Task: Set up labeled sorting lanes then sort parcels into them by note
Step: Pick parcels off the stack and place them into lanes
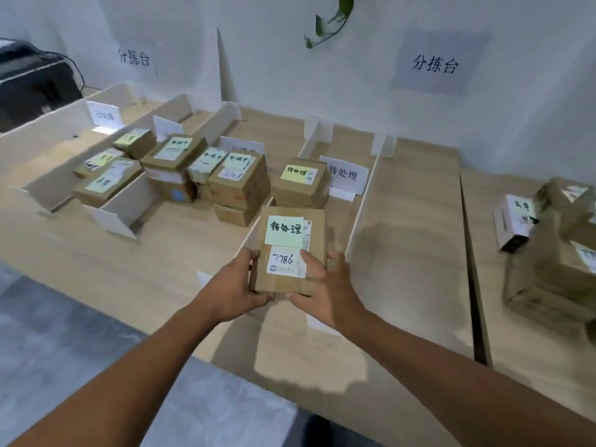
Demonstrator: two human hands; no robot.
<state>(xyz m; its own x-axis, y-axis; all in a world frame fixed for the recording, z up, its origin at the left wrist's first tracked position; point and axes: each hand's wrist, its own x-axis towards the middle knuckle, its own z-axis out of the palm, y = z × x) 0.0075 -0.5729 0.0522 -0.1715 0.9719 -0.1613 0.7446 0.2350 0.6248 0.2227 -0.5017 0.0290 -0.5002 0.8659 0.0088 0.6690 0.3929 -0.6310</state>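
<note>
Parcel (290, 250): flat brown cardboard box, square-edged, top face up. It is held between both hands at the near end of the lane marked by the standing paper sign (346, 177).
- A pale green note (284, 231) with handwritten characters is stuck on its top. Below the note is a white label (285, 262) reading 7786.
- Left hand (237, 285): at 8 o'clock of the parcel, curled round the near left corner, thumb on the top edge.
- Right hand (325, 285): at 4 o'clock, fingers wrapped round the right side, thumb laid on the white label.
- Whether the box rests on the table (96, 269) or is held just above it cannot be told.

Edges and room:
- The lane is bounded by thin white boards set on edge. The left divider (311, 140) runs close by the parcel's left side; the right divider (367, 201) stands near at 2 o'clock.
- At 12 o'clock a second parcel (300, 185) with a yellow note sits further up the same lane, near the held box. The sign is just behind it.
- Bare wood is seen in the next lane at 3 o'clock.

Surroundings:
- At 10 o'clock, stacked parcels (238, 185) with green notes fill the neighbouring lanes. Some of the cardboard is scuffed and taped.
- At 3 o'clock, well apart, a loose heap of boxes (548, 253) is seen, blurred.
- The table is pale wood grain, matte.
</note>
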